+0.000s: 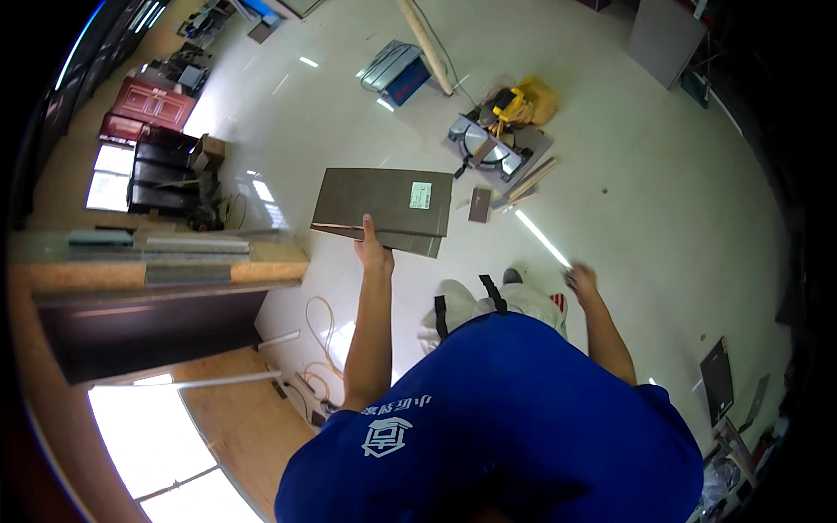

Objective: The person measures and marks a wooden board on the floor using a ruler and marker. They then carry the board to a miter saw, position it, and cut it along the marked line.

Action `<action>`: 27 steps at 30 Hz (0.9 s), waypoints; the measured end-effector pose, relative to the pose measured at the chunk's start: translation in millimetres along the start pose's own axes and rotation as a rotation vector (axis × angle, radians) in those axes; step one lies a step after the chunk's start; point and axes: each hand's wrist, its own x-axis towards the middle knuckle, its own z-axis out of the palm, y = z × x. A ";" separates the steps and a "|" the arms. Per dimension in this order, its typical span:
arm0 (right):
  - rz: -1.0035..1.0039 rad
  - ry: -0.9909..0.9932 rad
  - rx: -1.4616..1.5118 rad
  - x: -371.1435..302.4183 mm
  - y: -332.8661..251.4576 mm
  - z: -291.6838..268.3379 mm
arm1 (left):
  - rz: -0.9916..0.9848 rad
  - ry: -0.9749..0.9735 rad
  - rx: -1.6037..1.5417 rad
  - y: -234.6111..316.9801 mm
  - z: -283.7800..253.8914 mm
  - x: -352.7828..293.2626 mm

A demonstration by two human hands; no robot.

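Note:
My left hand (373,254) grips the near edge of a flat brown-grey panel (366,199), its thumb lying on the top face. A pale green label (420,195) is stuck on the panel's right part. Beneath it a second brown-grey board (410,243) pokes out at an angle, held in the same grip. Away from the panels, my right hand (582,279) hangs low at my right side with its fingers curled. A small dark shape shows at those fingers, too blurred to name.
A mitre saw with yellow parts (514,109) stands on the floor ahead, with wood strips (534,179) and a small brown offcut (479,205) beside it. Farther off is a blue-and-grey box (397,73). A wooden workbench (279,264) stands at left, with a looped hose (327,336) nearby.

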 end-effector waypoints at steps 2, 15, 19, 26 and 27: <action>-0.264 -0.105 0.230 37.4 -149.8 48.5 | -0.048 -0.040 0.027 2.1 32.6 64.6; 0.471 0.321 0.889 227.8 -222.0 282.0 | -0.520 -0.064 0.504 -117.2 105.7 493.2; 0.697 0.254 0.789 267.1 -197.9 362.0 | -0.537 -0.133 0.535 -195.1 117.8 592.2; 0.670 0.023 0.622 478.7 -104.8 478.8 | -0.533 -0.099 0.605 -401.2 53.6 713.5; 0.539 0.054 0.448 514.3 -55.4 492.4 | -0.551 -0.090 0.586 -435.3 51.5 722.0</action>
